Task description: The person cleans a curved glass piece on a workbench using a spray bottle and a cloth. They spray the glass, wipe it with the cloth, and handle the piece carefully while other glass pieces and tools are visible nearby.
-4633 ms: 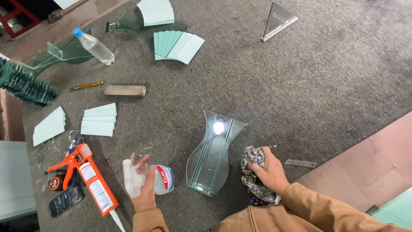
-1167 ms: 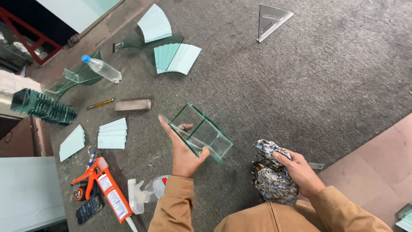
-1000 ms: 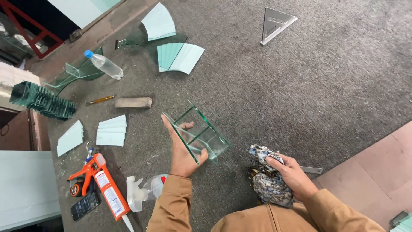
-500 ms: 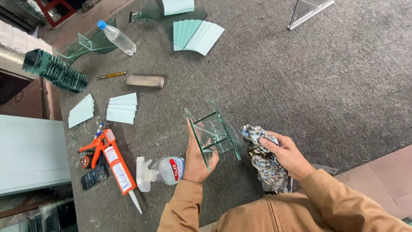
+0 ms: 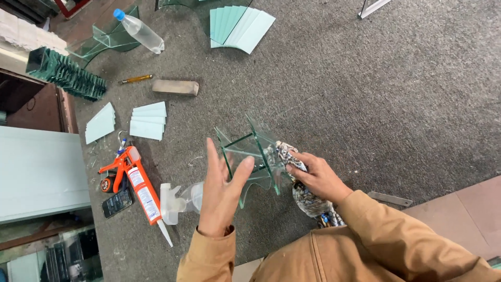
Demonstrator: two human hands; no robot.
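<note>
Glass, clear with green edges, makes up the flared vase-shaped piece [image 5: 249, 156] that sits tilted on its side in the middle of the grey carpeted desk [image 5: 396, 99], lifted off the surface between the two hands. The left hand [image 5: 222, 190] is spread flat and open, its palm pressed against the near glass wall, fingers pointing away from the person. The right hand [image 5: 315, 177] is closed around a crumpled, dark-patterned rag [image 5: 305, 190], which it presses against the vase's right-hand wall; the rest of the rag trails down toward the tan jacket sleeve.

Just left of the left hand lies a clear plastic spray bottle [image 5: 180, 201] on its side. Beside that, toward the desk's left edge, an orange caulking gun with a white tube [image 5: 136, 183] lies with its nozzle toward the near edge, and a black phone [image 5: 117, 202] rests near its handle. Farther along the left edge are two small fans of pale rectangular glass strips [image 5: 148, 120], a tan sharpening block [image 5: 175, 87], a yellow-handled glass cutter [image 5: 135, 79] and a dark green stack of glass pieces [image 5: 65, 78]. Near the far edge a clear water bottle with a blue cap [image 5: 138, 31] lies against curved glass, and a larger fan of pale green glass panels [image 5: 240, 26] is spread out. A small metal strip [image 5: 389, 198] lies close to the near right edge.
</note>
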